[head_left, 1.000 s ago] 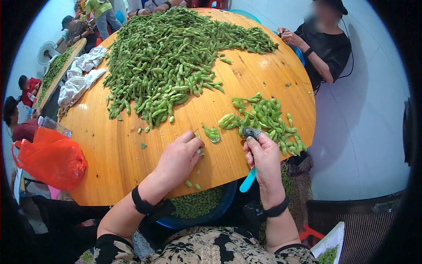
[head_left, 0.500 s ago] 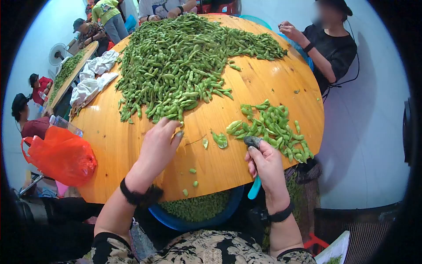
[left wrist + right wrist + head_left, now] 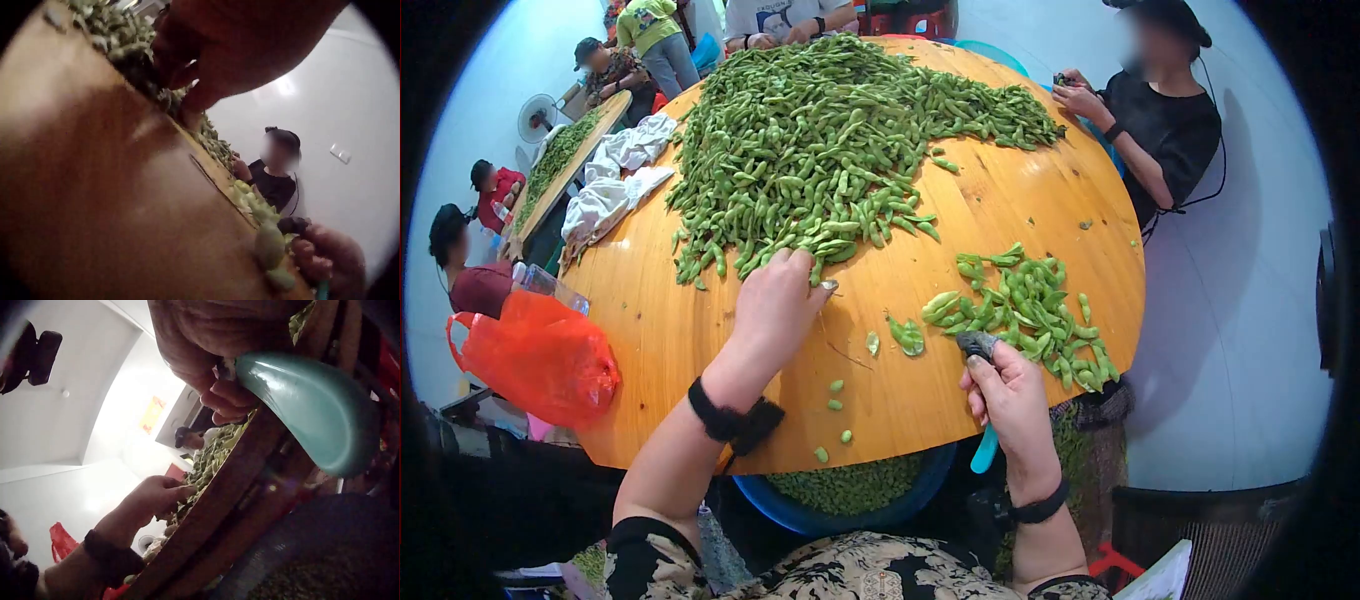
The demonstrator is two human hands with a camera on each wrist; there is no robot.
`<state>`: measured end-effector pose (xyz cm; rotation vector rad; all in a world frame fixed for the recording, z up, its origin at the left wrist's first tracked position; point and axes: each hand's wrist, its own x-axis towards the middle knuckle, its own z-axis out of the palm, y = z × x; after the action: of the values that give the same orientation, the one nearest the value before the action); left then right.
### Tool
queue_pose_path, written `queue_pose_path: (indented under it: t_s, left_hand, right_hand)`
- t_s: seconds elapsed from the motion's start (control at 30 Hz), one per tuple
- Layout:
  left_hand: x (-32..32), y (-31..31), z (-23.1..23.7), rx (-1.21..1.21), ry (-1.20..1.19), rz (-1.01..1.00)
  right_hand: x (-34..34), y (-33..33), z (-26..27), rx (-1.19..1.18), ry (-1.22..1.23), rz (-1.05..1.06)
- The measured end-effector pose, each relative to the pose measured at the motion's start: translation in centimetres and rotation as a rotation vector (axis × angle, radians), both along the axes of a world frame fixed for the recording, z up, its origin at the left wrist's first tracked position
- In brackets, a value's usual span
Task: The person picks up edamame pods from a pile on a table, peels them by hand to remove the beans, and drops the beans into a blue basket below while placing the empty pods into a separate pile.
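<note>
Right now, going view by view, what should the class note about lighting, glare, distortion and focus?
Head: bright, with fisheye curvature and black corners; the pod pile looks fairly crisp. Left wrist: dim and soft, with a dark shadow across the wooden table. Right wrist: glare on the white wall, and a shiny highlight on the teal handle.

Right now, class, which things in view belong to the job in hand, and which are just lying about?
Apparently part of the job:
- big heap of green soybean pods, left hand at its edge
- smaller pod pile
- turquoise-handled tool in the right hand
- blue basin of shelled beans

Probably just lying about:
- red plastic bag
- white cloth
- clear plastic bottle
</note>
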<state>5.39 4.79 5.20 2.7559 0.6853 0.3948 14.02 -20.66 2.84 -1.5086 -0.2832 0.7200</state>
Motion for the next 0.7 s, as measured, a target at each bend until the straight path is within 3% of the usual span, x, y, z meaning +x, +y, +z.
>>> queue_pose_path:
  t_s: [0.07, 0.23, 0.33, 0.4, 0.43, 0.5, 0.6, 0.7]
  left_hand:
    - [1.3, 0.9, -1.5, 0.180, 0.087, 0.029]
    - [1.1, 1.2, -2.0, 0.213, 0.206, 0.030]
    - [-0.4, 0.5, -1.6, 0.233, 0.223, -0.070]
    - [-1.7, -0.8, -1.3, 0.111, -0.089, -0.275]
    - [-2.2, -1.9, -0.7, 0.108, -0.090, -0.283]
    - [-2.8, -4.1, 0.4, -0.527, -0.093, -0.253]
    - [-3.2, -5.1, -1.5, -0.631, -0.270, -0.312]
    - [-3.3, -4.9, -2.0, -0.559, -0.270, -0.353]
  right_hand:
    - [0.0, -0.2, 0.0, 0.003, -0.006, -0.006]
    - [-0.3, 0.0, 0.2, -0.021, -0.028, 0.014]
    - [-0.9, 0.8, 0.5, 0.025, 0.014, 0.074]
    - [-1.3, 1.8, 0.9, 0.011, 0.022, 0.100]
    - [-1.4, 2.2, 0.6, -0.016, 0.014, 0.178]
    - [-2.0, 3.4, 1.3, -0.008, -0.006, 0.258]
    - [-2.8, 4.5, 1.3, 0.068, 0.024, 0.267]
    - [-3.1, 4.6, 1.1, 0.062, 0.007, 0.267]
